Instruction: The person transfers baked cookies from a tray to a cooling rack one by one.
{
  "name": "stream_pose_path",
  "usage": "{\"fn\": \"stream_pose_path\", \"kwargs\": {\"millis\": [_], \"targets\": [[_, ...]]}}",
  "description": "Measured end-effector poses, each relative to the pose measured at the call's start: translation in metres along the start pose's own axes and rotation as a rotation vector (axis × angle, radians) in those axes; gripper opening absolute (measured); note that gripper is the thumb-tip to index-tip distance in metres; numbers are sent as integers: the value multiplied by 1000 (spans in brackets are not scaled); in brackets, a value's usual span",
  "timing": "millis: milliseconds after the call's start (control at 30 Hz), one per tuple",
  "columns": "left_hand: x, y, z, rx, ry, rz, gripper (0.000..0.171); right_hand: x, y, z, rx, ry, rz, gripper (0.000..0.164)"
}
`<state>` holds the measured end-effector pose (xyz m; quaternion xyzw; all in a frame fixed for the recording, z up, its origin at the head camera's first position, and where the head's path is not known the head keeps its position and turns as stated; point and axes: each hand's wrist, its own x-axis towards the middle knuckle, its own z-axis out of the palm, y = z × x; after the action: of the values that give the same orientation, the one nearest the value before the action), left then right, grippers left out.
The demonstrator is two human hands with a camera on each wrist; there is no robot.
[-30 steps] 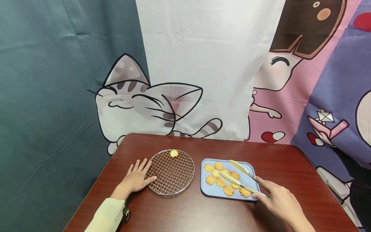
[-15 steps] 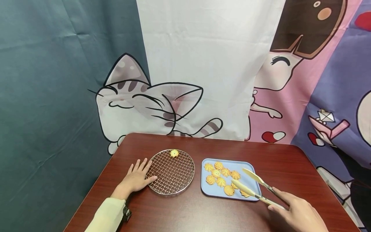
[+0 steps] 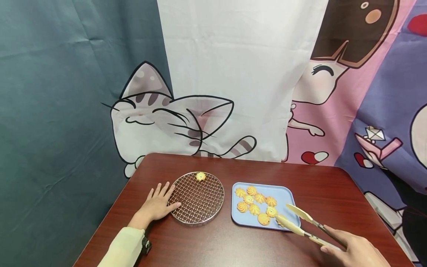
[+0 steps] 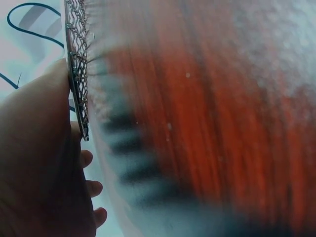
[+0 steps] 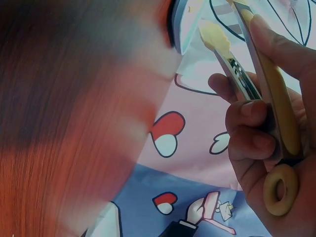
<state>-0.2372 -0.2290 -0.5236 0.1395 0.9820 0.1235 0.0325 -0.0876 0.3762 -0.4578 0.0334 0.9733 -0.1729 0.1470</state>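
Note:
My left hand [image 3: 156,207] lies with spread fingers at the left edge of a round wire rack [image 3: 197,202], its thumb over the rim. A single piped butter cookie [image 3: 200,176] sits near the rack's far rim. In my right hand [image 3: 358,250] I grip yellow-and-metal food tongs [image 3: 301,213]; their tips stand apart with nothing visibly between them, over the near right part of a blue tray [image 3: 281,191]. Several cookies [image 3: 254,209] lie on that tray, one partly hidden by the lower tong arm. In the right wrist view, fingers curl round the tongs [image 5: 272,94].
The dark red wooden table [image 3: 200,246] carries rack and tray side by side, with a gap between them. Behind its far edge hangs a printed curtain [image 3: 247,74]. At the far right, a dark shape and pale boxy things stand beyond the table edge.
My right hand with the tongs has drawn back to the right and toward me, uncovering more of the tray's cookies. The left hand, rack and tray have stayed put.

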Motion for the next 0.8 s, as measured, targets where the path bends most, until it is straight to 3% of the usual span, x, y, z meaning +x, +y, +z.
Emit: {"fn": "stream_pose_path", "kwargs": {"millis": [367,567,800], "targets": [[0,0,-1,2,-17,-14,86,-3,3,-1,2,-43,20,91],[0,-2,1,1,2,8,88,-1,4,-1,-57,0,-13,86],[-1,0,-1,8,-21,-15,88,2,4,-2,-91,18,-56,78]]}}
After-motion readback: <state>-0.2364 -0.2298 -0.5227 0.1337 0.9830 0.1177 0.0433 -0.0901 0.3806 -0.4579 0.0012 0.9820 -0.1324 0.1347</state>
